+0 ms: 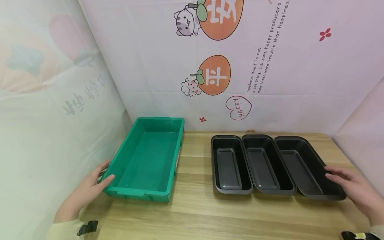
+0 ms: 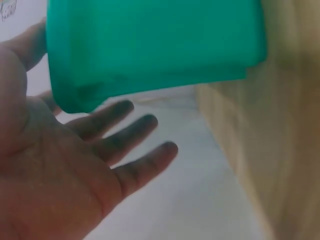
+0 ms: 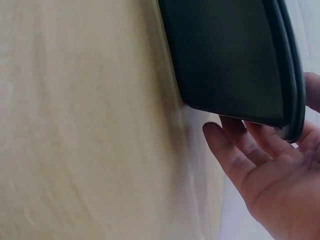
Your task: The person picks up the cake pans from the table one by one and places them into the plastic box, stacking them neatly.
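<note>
— Fingers of your left hand (image 1: 86,193), quick?
— Spread, fairly straight, outside the green tray (image 1: 150,160); thumb over its near left corner. Can't confirm any squeeze.
— Your right hand (image 1: 358,191)?
— Loose, slightly bent fingers outside the rightmost black pan (image 1: 303,170), thumb on the other side of the rim. Firm contact: can't tell.
— Key relation?
— Tray lies just to the right of your left fingers, on the wooden table (image 1: 192,220), long axis running away from you, far end leaning a bit right. Your left hand is nearer by far. The rightmost pan lies just left of your right fingers, long axis also front to back, far end leaning left. So each hand sits at an outer near corner, and the two lie well apart.
— Other pans?
— Middle pan (image 1: 262,168) and left pan (image 1: 229,168), side by side with the rightmost, between it and the tray. Right hand nearer to both.
— Hidden stuff?
— Some right fingertips, behind the pan wall. Wrist views crop tray and pan, so no far ends there; the left one's soft too. Outer left tray wall: mostly out of sight from your head.
</note>
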### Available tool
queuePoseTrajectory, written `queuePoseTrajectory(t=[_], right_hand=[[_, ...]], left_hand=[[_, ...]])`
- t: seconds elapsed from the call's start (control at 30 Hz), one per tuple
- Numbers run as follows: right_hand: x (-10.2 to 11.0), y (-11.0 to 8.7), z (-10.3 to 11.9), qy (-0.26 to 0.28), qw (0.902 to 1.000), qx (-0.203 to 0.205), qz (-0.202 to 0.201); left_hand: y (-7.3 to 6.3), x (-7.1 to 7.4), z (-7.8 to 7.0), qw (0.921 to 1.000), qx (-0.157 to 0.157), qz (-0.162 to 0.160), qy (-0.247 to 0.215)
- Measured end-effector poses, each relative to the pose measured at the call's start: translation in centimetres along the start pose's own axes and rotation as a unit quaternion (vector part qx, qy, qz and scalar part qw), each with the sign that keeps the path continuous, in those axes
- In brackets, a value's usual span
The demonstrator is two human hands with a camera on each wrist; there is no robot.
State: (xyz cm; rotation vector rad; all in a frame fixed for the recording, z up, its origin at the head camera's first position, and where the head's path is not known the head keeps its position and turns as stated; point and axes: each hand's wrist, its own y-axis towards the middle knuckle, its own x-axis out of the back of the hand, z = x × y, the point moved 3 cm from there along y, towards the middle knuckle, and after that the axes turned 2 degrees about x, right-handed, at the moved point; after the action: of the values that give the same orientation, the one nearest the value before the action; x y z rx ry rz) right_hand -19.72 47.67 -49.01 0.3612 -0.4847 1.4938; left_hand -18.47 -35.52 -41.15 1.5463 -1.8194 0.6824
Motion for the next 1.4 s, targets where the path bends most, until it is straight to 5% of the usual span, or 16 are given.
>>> queuePoseTrajectory(t=[0.3,0.6,1.4], right_hand=[[-0.5,0.0,-0.5,-0.035,0.9985,0.042,0.002],[-0.4,0.0,-0.5,-0.012,0.9951,0.098,-0.009],[-0.2,-0.3,-0.8,0.001,0.9951,0.085,-0.051]], left_hand=[[-1.4,-1.1,2.3,0.9996,0.012,-0.007,-0.025],[-1.9,-1.5,3.0,0.999,0.016,-0.017,-0.039],[-2.1,-2.0,3.5,0.9991,0.018,-0.022,-0.033]])
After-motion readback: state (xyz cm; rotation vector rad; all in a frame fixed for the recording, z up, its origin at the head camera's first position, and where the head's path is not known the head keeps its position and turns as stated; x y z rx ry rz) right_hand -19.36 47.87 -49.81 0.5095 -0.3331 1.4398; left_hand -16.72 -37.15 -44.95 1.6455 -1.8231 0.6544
